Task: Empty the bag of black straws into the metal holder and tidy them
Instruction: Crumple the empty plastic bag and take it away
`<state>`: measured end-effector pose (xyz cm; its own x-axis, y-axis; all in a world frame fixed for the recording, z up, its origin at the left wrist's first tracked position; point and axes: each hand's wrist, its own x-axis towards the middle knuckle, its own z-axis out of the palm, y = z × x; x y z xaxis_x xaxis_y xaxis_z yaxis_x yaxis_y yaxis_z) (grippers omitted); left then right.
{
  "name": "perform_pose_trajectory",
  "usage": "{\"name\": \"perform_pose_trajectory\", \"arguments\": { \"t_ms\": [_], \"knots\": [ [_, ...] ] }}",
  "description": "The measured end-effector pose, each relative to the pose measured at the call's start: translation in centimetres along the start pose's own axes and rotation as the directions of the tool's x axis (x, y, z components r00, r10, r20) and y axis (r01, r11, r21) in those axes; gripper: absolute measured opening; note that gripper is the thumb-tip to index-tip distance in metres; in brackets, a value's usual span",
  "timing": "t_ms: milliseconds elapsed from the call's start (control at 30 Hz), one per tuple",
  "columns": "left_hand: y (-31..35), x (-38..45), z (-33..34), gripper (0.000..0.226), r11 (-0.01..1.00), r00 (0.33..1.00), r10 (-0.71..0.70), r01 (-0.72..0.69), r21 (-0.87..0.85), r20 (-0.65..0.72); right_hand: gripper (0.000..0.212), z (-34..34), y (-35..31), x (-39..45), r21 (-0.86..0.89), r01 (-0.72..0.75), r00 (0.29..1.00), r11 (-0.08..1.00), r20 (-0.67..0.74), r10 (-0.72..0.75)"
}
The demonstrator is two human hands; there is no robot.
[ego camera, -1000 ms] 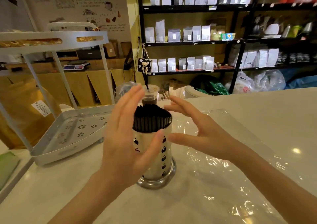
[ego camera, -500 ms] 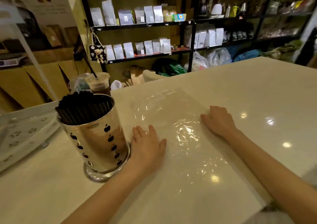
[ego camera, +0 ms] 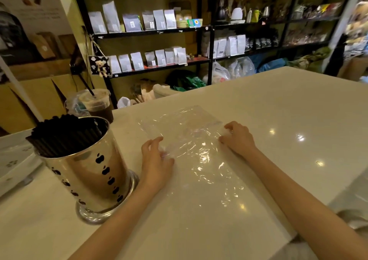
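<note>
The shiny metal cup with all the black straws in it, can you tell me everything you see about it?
The metal holder is a tall, shiny, mirror-like cylinder that flares wider toward its top, standing upright on a round foot at the left of the white counter. Small dark cut-outs run down its wall in slanting rows. It is packed with black straws, whose ends rise slightly above the rim. The left hand lies close beside it without touching it; a lidded iced drink stands just behind.

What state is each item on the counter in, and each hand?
Perforated shiny metal holder: upright, full.
Black straws: standing inside holder.
Clear plastic bag: empty, flat, crinkled.
Lidded iced drink cup: upright, straw in.
Left hand: on bag.
Right hand: on bag.
</note>
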<state>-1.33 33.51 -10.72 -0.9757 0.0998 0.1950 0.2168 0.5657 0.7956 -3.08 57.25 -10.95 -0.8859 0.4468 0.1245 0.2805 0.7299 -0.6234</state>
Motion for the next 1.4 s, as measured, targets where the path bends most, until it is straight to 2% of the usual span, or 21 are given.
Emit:
{"name": "perform_pose_trajectory", "arguments": {
  "t_ms": [67, 167, 300, 400, 467, 567, 633, 767, 900, 967, 1033, 1100, 1133, 1200, 1267, 1300, 1400],
  "knots": [
    [0.1, 0.1, 0.0, 0.059, 0.972, 0.994, -0.099, 0.088, -0.218, -0.042, 0.041, -0.2, 0.0, -0.4, 0.232, -0.022, 0.999, 0.973, -0.034, 0.031],
    [0.4, -0.2, -0.3, 0.055, 0.850, 0.974, -0.227, 0.202, -0.487, 0.007, 0.036, -0.9, -0.1, -0.6, 0.564, -0.079, 0.989, 0.822, -0.060, 0.137],
    [1.2, -0.2, -1.5, 0.047, 0.758, 0.965, -0.248, 0.251, -0.603, 0.090, 0.036, -3.0, 0.0, -0.2, 0.733, -0.132, 0.979, 0.667, -0.007, 0.202],
    [1.8, 0.1, -2.5, 0.052, 0.784, 0.971, -0.217, 0.234, -0.574, 0.100, 0.036, -5.1, -0.1, -0.7, 0.785, -0.126, 0.992, 0.607, 0.091, 0.088],
    [2.4, 0.4, -3.2, 0.057, 0.820, 0.979, -0.186, 0.204, -0.535, 0.087, 0.035, -6.6, 0.1, -1.1, 0.785, -0.103, 0.987, 0.611, 0.157, -0.035],
    [3.5, 0.7, -4.2, 0.055, 0.834, 0.988, -0.134, 0.153, -0.530, 0.075, 0.034, -8.7, 0.1, -1.7, 0.695, 0.001, 0.962, 0.719, 0.196, -0.191],
    [4.3, 0.4, -4.6, 0.054, 0.868, 0.996, -0.079, 0.086, -0.489, 0.033, 0.037, -9.8, -0.2, -2.1, 0.611, 0.082, 0.961, 0.787, 0.161, -0.225],
    [5.3, -0.4, -5.0, 0.053, 0.916, 0.998, 0.032, -0.053, -0.397, -0.058, 0.039, -11.8, -0.9, -3.0, 0.535, 0.184, 0.966, 0.824, 0.055, -0.251],
    [5.9, -0.9, -5.0, 0.038, 0.971, 0.959, 0.196, -0.218, -0.095, -0.205, 0.023, -13.5, -1.6, -4.3, 0.494, 0.263, 0.963, 0.829, -0.074, -0.261],
    [6.1, -1.2, -5.1, 0.026, 0.958, 0.928, 0.268, -0.286, -0.033, -0.261, 0.017, -14.0, -1.7, -4.4, 0.327, 0.303, 0.949, 0.895, -0.192, -0.251],
    [6.3, -1.6, -5.2, 0.017, 0.930, 0.887, 0.359, -0.366, 0.035, -0.290, 0.017, -14.2, -2.0, -4.5, 0.028, 0.312, 0.915, 0.950, -0.280, -0.292],
    [6.7, -1.9, -5.4, 0.013, 0.902, 0.847, 0.430, -0.417, 0.110, -0.311, 0.023, -13.8, -2.8, -5.0, -0.174, 0.368, 0.884, 0.913, -0.240, -0.402],
    [7.0, -2.1, -5.4, 0.012, 0.894, 0.833, 0.446, -0.430, 0.126, -0.326, 0.028, -13.5, -3.5, -5.5, -0.208, 0.429, 0.868, 0.879, -0.174, -0.465],
    [7.5, -2.5, -5.6, 0.012, 0.877, 0.806, 0.477, -0.461, 0.132, -0.350, 0.036, -12.6, -5.1, -6.6, -0.140, 0.530, 0.843, 0.836, -0.014, -0.537],
    [8.0, -2.8, -5.9, 0.018, 0.857, 0.774, 0.510, -0.495, 0.144, -0.375, 0.030, -11.7, -6.5, -7.3, -0.053, 0.566, 0.824, 0.823, 0.085, -0.561],
    [8.1, -2.8, -6.0, 0.029, 0.863, 0.777, 0.498, -0.489, 0.129, -0.385, 0.023, -11.6, -7.2, -7.4, -0.018, 0.562, 0.824, 0.827, 0.101, -0.558],
    [8.3, -2.7, -6.4, 0.085, 0.945, 0.895, 0.297, -0.325, -0.031, -0.334, 0.013, -12.6, -8.3, -7.3, 0.176, 0.506, 0.854, 0.844, 0.033, -0.519]
  ]
}}
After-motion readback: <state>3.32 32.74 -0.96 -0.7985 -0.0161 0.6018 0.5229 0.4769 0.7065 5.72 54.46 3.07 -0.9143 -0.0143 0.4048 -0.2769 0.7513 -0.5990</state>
